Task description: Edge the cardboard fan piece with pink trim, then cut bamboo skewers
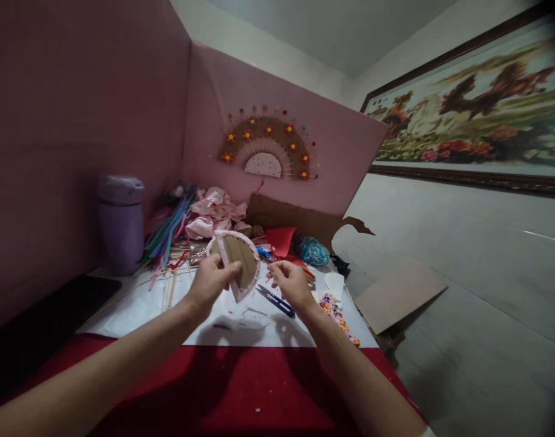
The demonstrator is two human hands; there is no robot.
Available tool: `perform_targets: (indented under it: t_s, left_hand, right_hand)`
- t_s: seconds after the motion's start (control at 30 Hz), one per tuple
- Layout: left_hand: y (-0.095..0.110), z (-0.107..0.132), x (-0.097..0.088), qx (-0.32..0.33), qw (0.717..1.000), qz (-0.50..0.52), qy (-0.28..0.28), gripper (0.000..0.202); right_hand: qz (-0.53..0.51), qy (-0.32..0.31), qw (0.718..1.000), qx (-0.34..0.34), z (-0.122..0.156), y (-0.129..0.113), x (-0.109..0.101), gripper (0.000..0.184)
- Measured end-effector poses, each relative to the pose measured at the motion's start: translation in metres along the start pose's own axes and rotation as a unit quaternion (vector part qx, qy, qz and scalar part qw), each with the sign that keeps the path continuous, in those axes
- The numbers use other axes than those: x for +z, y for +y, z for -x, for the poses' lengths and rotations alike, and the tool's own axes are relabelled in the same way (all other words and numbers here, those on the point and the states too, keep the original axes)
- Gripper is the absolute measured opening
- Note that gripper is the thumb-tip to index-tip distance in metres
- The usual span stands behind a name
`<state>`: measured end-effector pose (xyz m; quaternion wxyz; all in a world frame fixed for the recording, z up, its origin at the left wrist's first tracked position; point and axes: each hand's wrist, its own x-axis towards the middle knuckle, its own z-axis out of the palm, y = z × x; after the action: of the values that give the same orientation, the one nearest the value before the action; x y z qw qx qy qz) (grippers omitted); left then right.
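Note:
My left hand (211, 279) grips a half-round cardboard piece (243, 261), thumb on its face, above the white sheet. Pale pink fabric is folded over the rim of its brown back. Just right of it, my right hand (291, 282) is closed in a pinch, apart from the cardboard; what sits between its fingertips is too small to make out. Below the two hands, dark blue thread snips (277, 301) lie on the white sheet (141, 315). Small scraps and a clear plastic piece (254, 317) are scattered nearer to me.
A purple tumbler (121, 224) stands left beside colored pipe cleaners (172, 221). Behind are crumpled pink fabric (214, 209), red paper (280, 241) and a blue yarn ball (313, 250). A flower-decorated cardboard arch (268, 139) is on the pink board. Flowered fabric (339, 318) lies right.

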<state>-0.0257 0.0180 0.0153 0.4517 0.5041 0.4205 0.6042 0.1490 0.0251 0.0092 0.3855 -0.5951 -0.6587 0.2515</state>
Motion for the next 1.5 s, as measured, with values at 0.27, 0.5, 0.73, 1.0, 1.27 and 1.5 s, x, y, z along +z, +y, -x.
perform_targets:
  t_s: [0.27,0.5,0.73,1.0,1.27,1.5]
  left_hand:
    - [-0.026,-0.042,-0.041,0.051,0.991,0.031,0.116,0.025]
    - [-0.035,-0.040,-0.053,0.022,0.983,0.054,0.174,0.028]
    - [-0.029,-0.048,-0.064,0.030,0.967,0.097,0.234,0.030]
    - [-0.028,-0.046,-0.066,0.055,0.960,0.117,0.246,0.026]
    - [-0.029,-0.044,-0.065,0.053,0.964,0.123,0.231,0.027]
    - [-0.028,-0.040,-0.060,0.047,0.967,0.120,0.219,0.025]
  right_hand:
    - [0.320,-0.067,0.945,-0.015,-0.042,-0.005,0.050,0.028]
    - [0.417,-0.044,0.907,-0.044,-0.081,-0.009,0.033,0.030]
    - [0.385,-0.067,0.908,-0.154,-0.067,-0.018,0.046,0.026]
    - [0.299,-0.208,0.907,-0.210,-0.034,-0.031,0.104,0.020]
    - [0.169,-0.251,0.929,-0.212,0.015,-0.043,0.029,0.017]
    - [0.133,-0.459,0.834,-0.276,0.081,-0.033,0.000,0.012]
